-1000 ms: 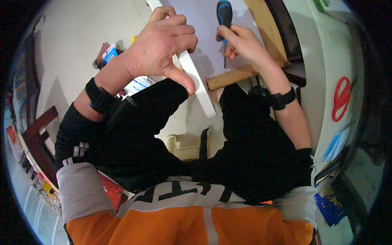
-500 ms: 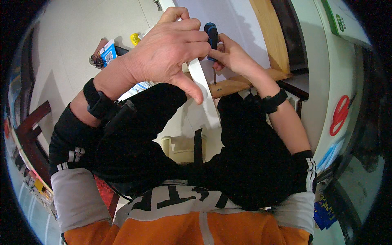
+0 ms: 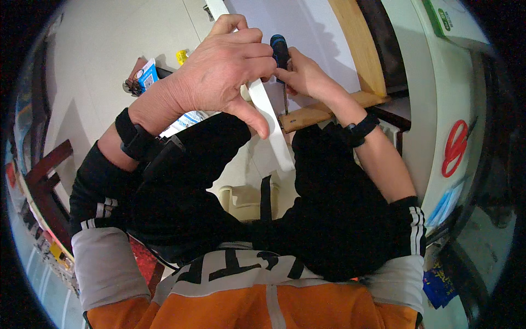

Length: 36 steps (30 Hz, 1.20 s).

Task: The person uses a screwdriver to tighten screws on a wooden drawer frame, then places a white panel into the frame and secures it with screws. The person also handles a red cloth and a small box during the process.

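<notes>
My left hand [image 3: 227, 68] is curled over the edge of a white board [image 3: 268, 118], its thumb stretched along the near side. In my right hand [image 3: 307, 74] is a screwdriver [image 3: 280, 49] with a black and blue handle, gripped low on the handle by the fingers. Its thin shaft points down at the end of a wooden bar [image 3: 320, 113], beside the white board. Whether the tip sits in a screw is too small to tell. A dark spot, perhaps a hole or screw, shows on the bar close by.
Between my legs is a cream plastic stool [image 3: 241, 205]. Red-handled scissors [image 3: 454, 148] lie on the pale surface at right, near a green and white box [image 3: 466, 27]. A blue card [image 3: 147, 75] and a yellow item [image 3: 182, 56] lie on the floor [image 3: 126, 33] at left.
Both hands keep their holds. The screwdriver's handle has shifted slightly left and down with my right hand, and the whole view has moved a little.
</notes>
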Available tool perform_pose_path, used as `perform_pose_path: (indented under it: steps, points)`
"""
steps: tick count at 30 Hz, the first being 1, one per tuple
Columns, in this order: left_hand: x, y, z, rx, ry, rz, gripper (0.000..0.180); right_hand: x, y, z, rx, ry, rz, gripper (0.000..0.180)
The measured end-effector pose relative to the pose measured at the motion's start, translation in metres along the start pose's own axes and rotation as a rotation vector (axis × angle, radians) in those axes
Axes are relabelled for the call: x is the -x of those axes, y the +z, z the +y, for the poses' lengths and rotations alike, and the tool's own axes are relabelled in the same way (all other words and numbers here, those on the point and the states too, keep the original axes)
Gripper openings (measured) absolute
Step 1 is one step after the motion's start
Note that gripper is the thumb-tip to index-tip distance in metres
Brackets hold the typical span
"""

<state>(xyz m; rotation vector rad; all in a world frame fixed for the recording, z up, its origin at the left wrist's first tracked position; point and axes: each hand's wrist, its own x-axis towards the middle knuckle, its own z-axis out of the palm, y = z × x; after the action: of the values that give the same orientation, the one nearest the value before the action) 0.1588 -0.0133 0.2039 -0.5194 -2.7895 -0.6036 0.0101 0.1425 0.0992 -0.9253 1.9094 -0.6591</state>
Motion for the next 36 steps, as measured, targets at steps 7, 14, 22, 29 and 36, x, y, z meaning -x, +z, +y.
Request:
perform_pose_path:
  steps: [7, 14, 22, 29, 36]
  points:
    - [-0.002, -0.002, 0.000, 0.000, 0.002, -0.005, 0.074, -0.008, 0.005, 0.010, 0.001, 0.009, 0.009, 0.045]
    - [-0.002, -0.002, -0.001, -0.025, -0.013, -0.023, 0.077, -0.011, 0.000, 0.008, 0.049, -0.051, -0.048, 0.050]
    - [-0.002, -0.003, -0.002, -0.050, -0.030, -0.035, 0.084, -0.012, 0.000, 0.008, 0.156, 0.031, 0.017, 0.055]
    - [-0.002, -0.003, -0.002, -0.049, -0.034, -0.040, 0.082, -0.018, 0.001, 0.014, 0.159, 0.030, 0.014, 0.056]
    - [-0.001, -0.003, -0.003, -0.064, -0.025, -0.029, 0.084, -0.017, 0.002, 0.013, 0.043, 0.033, -0.036, 0.054]
